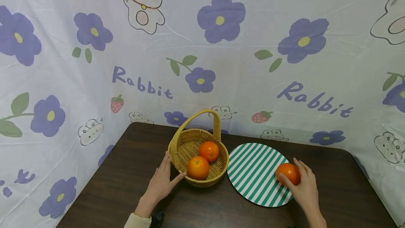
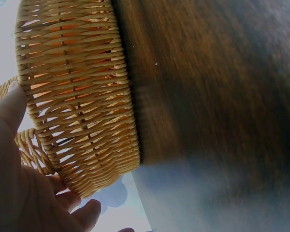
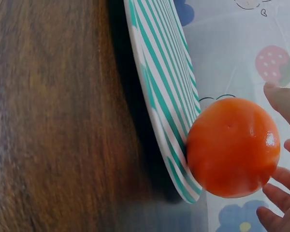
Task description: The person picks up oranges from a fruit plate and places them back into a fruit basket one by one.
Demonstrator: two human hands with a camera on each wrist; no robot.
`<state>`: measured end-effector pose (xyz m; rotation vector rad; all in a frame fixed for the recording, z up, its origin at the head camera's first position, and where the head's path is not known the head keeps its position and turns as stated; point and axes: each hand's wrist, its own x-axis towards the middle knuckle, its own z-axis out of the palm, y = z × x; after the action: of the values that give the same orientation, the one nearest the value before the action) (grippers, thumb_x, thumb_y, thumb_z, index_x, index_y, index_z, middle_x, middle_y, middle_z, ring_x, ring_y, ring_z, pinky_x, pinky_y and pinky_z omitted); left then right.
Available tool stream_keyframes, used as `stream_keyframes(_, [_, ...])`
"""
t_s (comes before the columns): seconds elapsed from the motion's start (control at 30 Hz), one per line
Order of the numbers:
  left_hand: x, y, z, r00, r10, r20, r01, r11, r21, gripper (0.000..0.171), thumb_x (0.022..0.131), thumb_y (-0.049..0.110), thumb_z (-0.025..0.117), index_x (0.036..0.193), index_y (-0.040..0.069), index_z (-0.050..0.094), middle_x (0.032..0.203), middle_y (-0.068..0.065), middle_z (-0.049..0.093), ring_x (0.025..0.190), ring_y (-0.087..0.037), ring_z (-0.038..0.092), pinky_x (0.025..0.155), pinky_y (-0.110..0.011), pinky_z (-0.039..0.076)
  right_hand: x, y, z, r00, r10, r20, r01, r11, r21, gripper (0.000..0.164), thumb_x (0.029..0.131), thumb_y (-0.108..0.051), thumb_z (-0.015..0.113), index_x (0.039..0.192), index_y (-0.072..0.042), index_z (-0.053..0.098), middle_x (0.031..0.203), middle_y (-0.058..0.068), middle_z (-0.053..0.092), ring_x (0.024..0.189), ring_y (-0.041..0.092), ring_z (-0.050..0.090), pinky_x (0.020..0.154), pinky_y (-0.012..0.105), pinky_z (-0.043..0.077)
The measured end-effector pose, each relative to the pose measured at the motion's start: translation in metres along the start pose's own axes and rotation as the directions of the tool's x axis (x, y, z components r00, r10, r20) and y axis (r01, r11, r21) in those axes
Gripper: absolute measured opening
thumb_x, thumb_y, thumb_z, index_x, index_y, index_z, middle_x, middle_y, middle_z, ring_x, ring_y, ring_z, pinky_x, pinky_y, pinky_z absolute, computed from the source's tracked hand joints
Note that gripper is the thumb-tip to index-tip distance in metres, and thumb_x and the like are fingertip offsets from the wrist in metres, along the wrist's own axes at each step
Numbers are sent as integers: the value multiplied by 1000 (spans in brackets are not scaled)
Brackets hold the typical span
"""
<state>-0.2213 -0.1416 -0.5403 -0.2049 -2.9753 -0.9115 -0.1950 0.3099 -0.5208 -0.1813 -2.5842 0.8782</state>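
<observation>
My left hand (image 1: 159, 182) is at the left side of a yellow wicker basket (image 1: 205, 184), thumb at the front rim and straight fingers along its side. Its fingertips show beyond the weave in the left wrist view. Inside the basket lie two oranges, a front orange (image 1: 198, 168) and a rear orange (image 1: 209, 151). On the right edge of a round, green-and-white striped mat (image 1: 253, 171) sits a glossy third orange (image 3: 232, 147). Around it my right hand (image 1: 305, 185) is spread, finger ends right at its side. The thumb stands apart from it in the right wrist view.
All of this stands on a dark brown wooden table (image 1: 120, 171). The basket's tall arched handle (image 1: 193, 117) rises above its rim. Behind the table hangs a pale cloth (image 1: 240, 66) printed with flowers and rabbits. A dark band shows at the left wrist.
</observation>
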Motion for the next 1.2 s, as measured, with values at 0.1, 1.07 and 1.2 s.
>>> stream_keyframes(0.1, [-1, 0, 0, 1000, -1, -1, 1, 1000, -1, 99, 81, 71, 45, 151, 13, 5, 157, -6, -1, 140, -31, 19, 110, -57, 17, -1, 3, 1, 999, 44, 32, -44, 999, -3, 80, 81, -40, 70, 144, -8, 32, 140, 27, 31, 121, 48, 32, 87, 68, 36])
stream_keyframes(1.07, [-1, 2, 0, 1000, 10, -24, -10, 1000, -4, 99, 81, 69, 47, 150, 11, 6, 157, -8, 2, 139, -33, 21, 109, -58, 18, 0, 7, 8, 985, 144, 99, -145, 989, 7, 84, 80, -49, 67, 144, -6, 33, 134, 28, 37, 111, 46, 45, 88, 64, 39])
stream_keyframes(1.2, [-2, 2, 0, 1000, 9, -23, -9, 1000, -5, 100, 80, 71, 45, 150, 11, 7, 157, -7, 1, 140, -32, 21, 109, -58, 19, 2, 1, 9, 991, 118, 61, -120, 992, 27, 84, 78, -49, 69, 143, -8, 36, 133, 26, 40, 109, 45, 47, 85, 63, 41])
